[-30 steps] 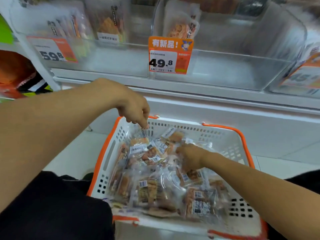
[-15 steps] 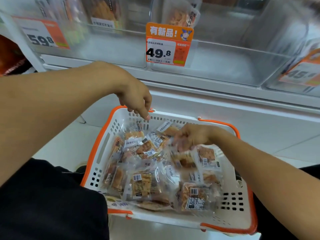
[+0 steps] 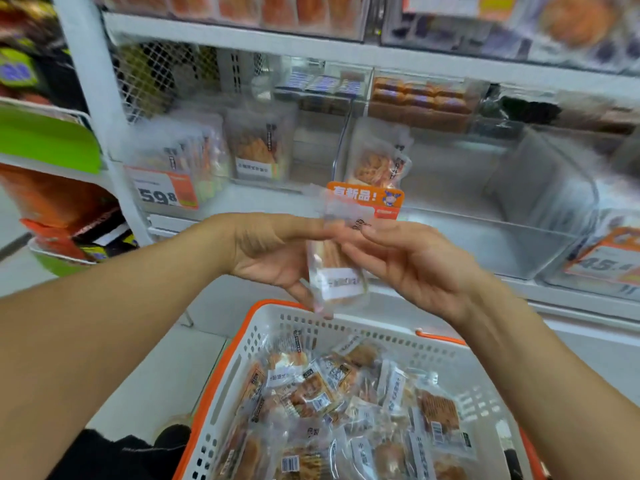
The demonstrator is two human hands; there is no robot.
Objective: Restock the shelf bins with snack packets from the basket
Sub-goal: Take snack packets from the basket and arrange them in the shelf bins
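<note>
Both the left hand (image 3: 273,258) and right hand (image 3: 408,261) pinch one snack packet (image 3: 337,268) upright — seemingly, through blur, squaring it for the clear bin (image 3: 485,244) at two o'clock.

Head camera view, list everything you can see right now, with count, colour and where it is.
held packet: one, clear, between both hands above the basket
basket: one, white with orange rim, bottom centre
basket packets: many, clear, piled in basket
shelf bins: several, clear, middle shelf; right one nearly empty
price tags: three, orange and white, bin fronts
left hand: one, holds the packet's left side
right hand: one, pinches its right side
</note>
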